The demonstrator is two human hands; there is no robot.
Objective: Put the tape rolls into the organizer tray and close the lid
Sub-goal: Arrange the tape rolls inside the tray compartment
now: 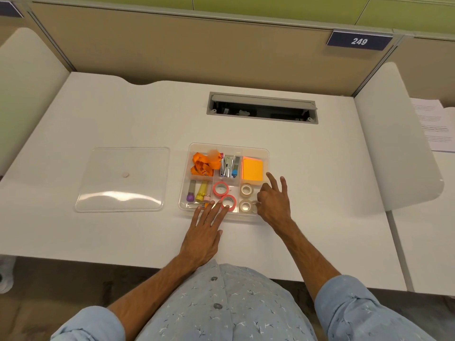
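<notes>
The clear organizer tray (264, 153) stands open on the white desk. Two pink tape rolls (220, 189) (229, 202) lie in its front middle compartment. Two pale tape rolls (246, 189) (245, 206) lie in the front right compartment, and a third pale roll (254, 207) is partly hidden beside my right thumb. My left hand (205, 232) lies flat at the tray's front edge, its fingertips on the nearer pink roll. My right hand (274, 201) hovers over the tray's right front corner with fingers spread, thumb tip touching the third pale roll. The clear lid (123, 179) lies flat left of the tray.
The tray's other compartments hold an orange lanyard (203, 164), a stapler and clips (229, 166), orange sticky notes (252, 169) and markers (202, 191). An open cable slot (262, 108) sits behind the tray. White dividers flank the desk; papers (433, 124) lie far right.
</notes>
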